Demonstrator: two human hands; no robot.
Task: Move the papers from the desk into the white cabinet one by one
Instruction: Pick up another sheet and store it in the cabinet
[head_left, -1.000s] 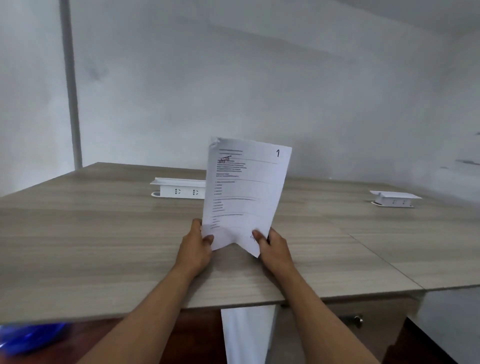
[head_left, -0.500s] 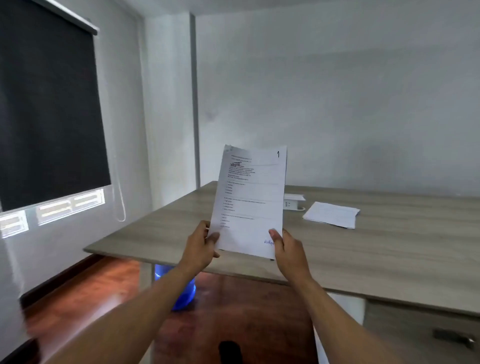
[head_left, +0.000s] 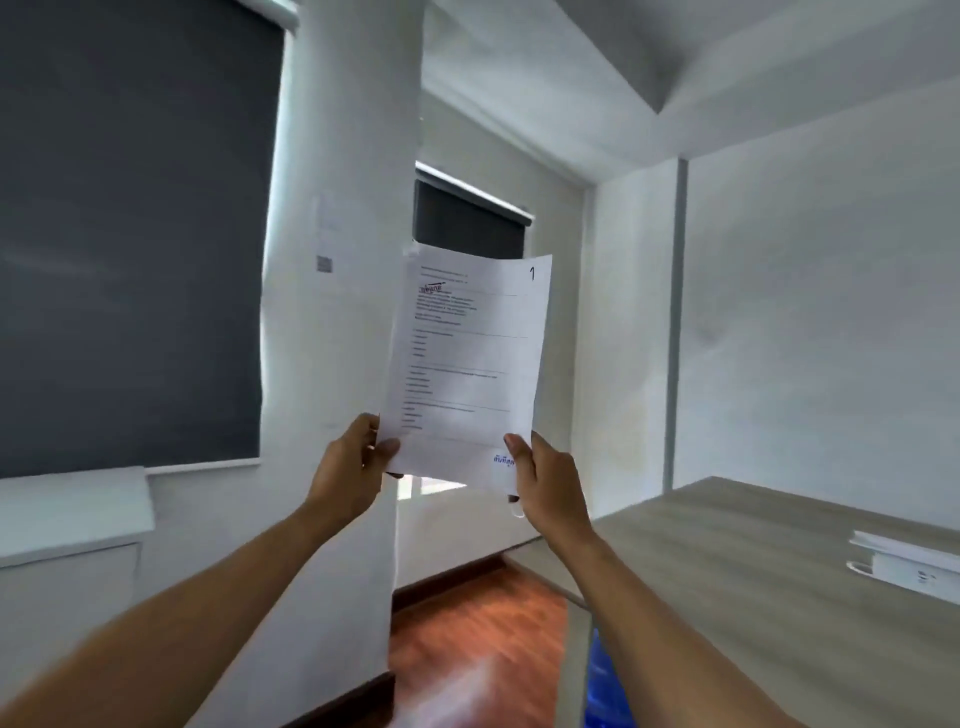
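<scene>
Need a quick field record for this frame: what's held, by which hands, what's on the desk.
held: printed sheet marked "1" at top right, upright, in the air
left hand: pinches the sheet's lower left corner
right hand: pinches the lower right corner
desk: at right, apart from the sheet
on desk: white power strip
under desk edge: blue object, blurred
cabinet: not identifiable

A plain office room. A long grey wood-grain bench (head_left: 769, 561) carries a white power strip (head_left: 906, 564). Dark roller blinds (head_left: 130, 234) cover the windows in bare white walls.
</scene>
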